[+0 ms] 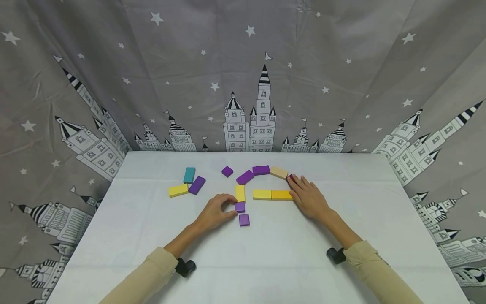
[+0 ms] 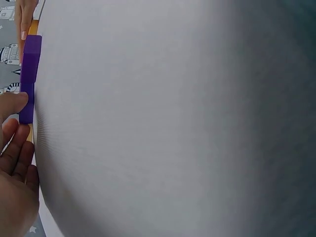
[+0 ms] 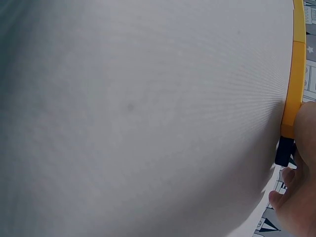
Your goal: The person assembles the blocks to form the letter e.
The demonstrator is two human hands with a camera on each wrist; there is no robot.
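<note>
Blocks [image 1: 261, 170] in a curve on a white table [image 1: 288, 253], left hand [image 1: 214, 213] pinching a purple block [image 1: 240, 207] between thumb and fingertips, just beside a yellow block [image 1: 240, 193], right hand [image 1: 310, 198], fingers extended, over a dark red block [image 1: 290, 177].

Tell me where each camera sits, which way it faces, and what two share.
Head: head-worn, facing forward and down at the table; shows left hand, right hand, both sleeves.
Left wrist: worn there, facing across the table; both hands and purple blocks at left edge.
Right wrist: worn there, facing across the table; right hand and orange block at right edge.
Shared: head and left wrist show both hands.
</note>
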